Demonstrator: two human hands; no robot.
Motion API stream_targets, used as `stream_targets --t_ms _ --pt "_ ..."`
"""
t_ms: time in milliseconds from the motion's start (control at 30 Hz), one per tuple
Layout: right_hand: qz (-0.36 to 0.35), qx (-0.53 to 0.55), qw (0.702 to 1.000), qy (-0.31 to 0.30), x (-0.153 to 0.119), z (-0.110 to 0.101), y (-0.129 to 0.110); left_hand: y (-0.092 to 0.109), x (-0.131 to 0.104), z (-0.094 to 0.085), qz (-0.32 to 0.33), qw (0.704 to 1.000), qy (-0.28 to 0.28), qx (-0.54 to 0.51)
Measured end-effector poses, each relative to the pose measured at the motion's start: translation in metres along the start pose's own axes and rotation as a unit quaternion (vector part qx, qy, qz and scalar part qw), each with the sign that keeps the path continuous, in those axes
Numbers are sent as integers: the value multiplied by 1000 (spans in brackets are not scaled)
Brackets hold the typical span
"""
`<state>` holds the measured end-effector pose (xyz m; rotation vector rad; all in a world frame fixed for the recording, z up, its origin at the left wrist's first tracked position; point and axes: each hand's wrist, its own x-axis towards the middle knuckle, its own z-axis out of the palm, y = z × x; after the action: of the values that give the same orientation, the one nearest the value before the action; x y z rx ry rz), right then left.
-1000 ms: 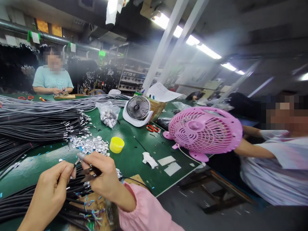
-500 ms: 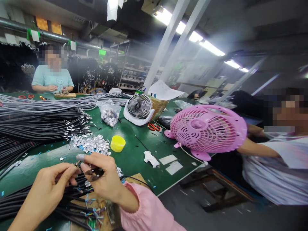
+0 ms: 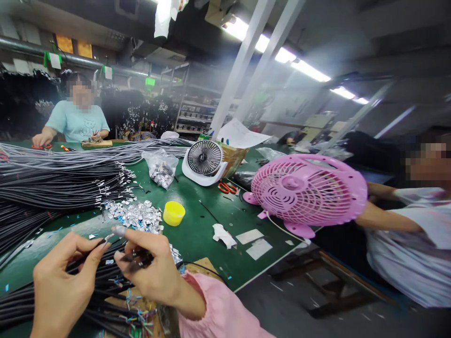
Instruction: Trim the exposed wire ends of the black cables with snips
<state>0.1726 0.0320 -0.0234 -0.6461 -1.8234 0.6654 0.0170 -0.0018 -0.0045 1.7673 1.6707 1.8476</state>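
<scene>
My left hand [image 3: 66,277] pinches a black cable [image 3: 84,253] between thumb and forefinger. A thin pale stripped end [image 3: 109,238] sticks out from the fingertips. Close beside it is my right hand [image 3: 151,265], with a grey covering on one fingertip. Its curled fingers hold a small dark, shiny tool [image 3: 139,258] against the palm; most of it is hidden, so its kind is unclear. Under both hands lies a bundle of black cables [image 3: 21,300], with coloured wire ends [image 3: 137,312] fanned out over a brown board [image 3: 116,300].
Foil scraps [image 3: 136,215] lie beside a yellow round container [image 3: 174,213]. Grey and black cables [image 3: 52,183] cover the left. Further off are a bag of small parts [image 3: 160,170], a white fan [image 3: 204,162], orange-handled scissors [image 3: 227,188] and a pink fan [image 3: 306,188]. Two co-workers sit nearby.
My hands have drawn apart slightly, and the cable's pale end now shows at my left fingertips. The co-worker across the table has reached a hand to the red-handled tool.
</scene>
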Motion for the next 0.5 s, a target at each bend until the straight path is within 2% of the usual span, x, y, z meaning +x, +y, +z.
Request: stream_targets --t_ms 100,200,300,500 --pt "28 -39 999 15 5 -3 -9 0 -4 -1 14 1000 20 12" --pt "-51 -104 993 27 9 -4 -13 2 -9 -3 -4 1000 19 22" --pt "-134 -132 982 9 9 -3 -12 6 -12 -4 -17 999 -2 45" --pt "-119 -148 982 -10 5 -2 -3 10 -15 -4 32 996 -21 82"
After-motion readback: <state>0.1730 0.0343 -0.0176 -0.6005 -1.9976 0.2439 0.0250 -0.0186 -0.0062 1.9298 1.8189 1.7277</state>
